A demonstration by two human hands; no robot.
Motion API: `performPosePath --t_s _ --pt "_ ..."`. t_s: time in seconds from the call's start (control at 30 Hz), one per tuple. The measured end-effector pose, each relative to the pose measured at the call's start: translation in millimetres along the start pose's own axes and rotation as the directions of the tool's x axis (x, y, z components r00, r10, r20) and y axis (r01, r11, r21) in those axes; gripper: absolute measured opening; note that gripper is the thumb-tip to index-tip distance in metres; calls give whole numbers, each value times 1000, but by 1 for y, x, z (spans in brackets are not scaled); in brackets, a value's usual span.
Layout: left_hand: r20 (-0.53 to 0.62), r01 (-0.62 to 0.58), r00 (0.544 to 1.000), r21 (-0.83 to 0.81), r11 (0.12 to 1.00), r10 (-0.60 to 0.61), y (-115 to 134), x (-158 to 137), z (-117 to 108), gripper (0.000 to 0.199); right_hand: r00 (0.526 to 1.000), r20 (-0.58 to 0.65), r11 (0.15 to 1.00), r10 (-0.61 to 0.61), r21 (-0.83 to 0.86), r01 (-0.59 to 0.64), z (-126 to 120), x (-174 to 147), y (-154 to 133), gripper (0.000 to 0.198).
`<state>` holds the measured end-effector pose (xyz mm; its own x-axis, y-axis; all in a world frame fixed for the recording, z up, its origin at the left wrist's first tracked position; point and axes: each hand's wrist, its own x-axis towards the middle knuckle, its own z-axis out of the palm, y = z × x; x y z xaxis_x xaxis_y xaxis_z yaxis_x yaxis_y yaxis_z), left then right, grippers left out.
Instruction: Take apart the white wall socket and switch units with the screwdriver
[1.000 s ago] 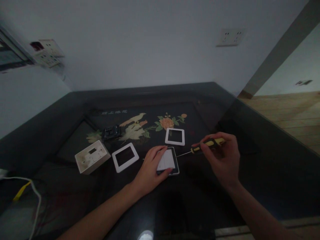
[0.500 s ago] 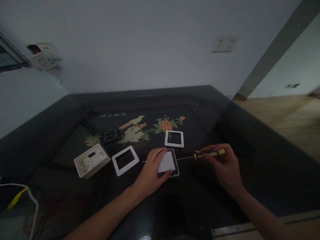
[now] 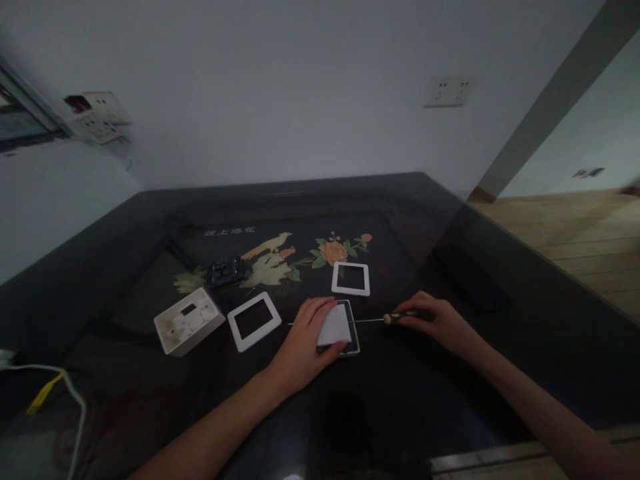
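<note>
My left hand (image 3: 305,340) grips a white rocker wall switch (image 3: 336,325) with a dark inner border, pressing it down on the table. Its fingers lie over the far left side and the thumb rests on the near edge. In my right hand (image 3: 433,313) is a screwdriver (image 3: 390,319) with a yellow and black handle, held nearly level. The shaft points left, and its tip meets the right side of the switch. Behind the switch lies a white square frame (image 3: 351,291); a second white frame (image 3: 240,343) lies left of my left hand.
On the left stand a white back box (image 3: 197,331) and a black switch module (image 3: 225,271). A white cable (image 3: 80,400) with a yellow tag (image 3: 46,395) runs along the left front. The dark glossy table (image 3: 400,400) meets the wall, which has sockets (image 3: 449,91).
My right hand has shifted its grip, now wrapping more of the screwdriver handle and sitting slightly lower and to the left. My left hand keeps hold of the switch. The view has shifted slightly.
</note>
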<state>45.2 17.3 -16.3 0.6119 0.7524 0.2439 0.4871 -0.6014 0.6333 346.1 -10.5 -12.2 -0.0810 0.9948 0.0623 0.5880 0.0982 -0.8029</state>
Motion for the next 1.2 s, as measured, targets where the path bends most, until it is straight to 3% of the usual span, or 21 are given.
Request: performPosePath --t_s 0.37,0.6,0.83,1.0,1.07,1.2 --pt "7 21 1000 -13 1000 -21 3 0 -3 54 966 72 947 -248 -192 257 9 -5 3 15" --pt "-3 34 999 -23 999 -35 4 2 -4 52 954 35 925 -297 -236 297 18 -16 -10 10" --pt "11 59 998 58 997 -60 14 -1 -4 55 947 -31 924 -319 -231 304 13 -14 -4 10" --pt "-10 110 994 28 994 -110 23 5 -17 51 947 -79 934 -312 -208 291 13 -13 -1 10" --pt "-46 111 993 25 993 -110 16 16 -27 48 951 -101 943 -294 -195 271 13 -12 -1 10" --pt "-108 144 986 184 972 -125 -19 49 -41 49 957 -118 951 -266 -192 241 13 -10 -1 10"
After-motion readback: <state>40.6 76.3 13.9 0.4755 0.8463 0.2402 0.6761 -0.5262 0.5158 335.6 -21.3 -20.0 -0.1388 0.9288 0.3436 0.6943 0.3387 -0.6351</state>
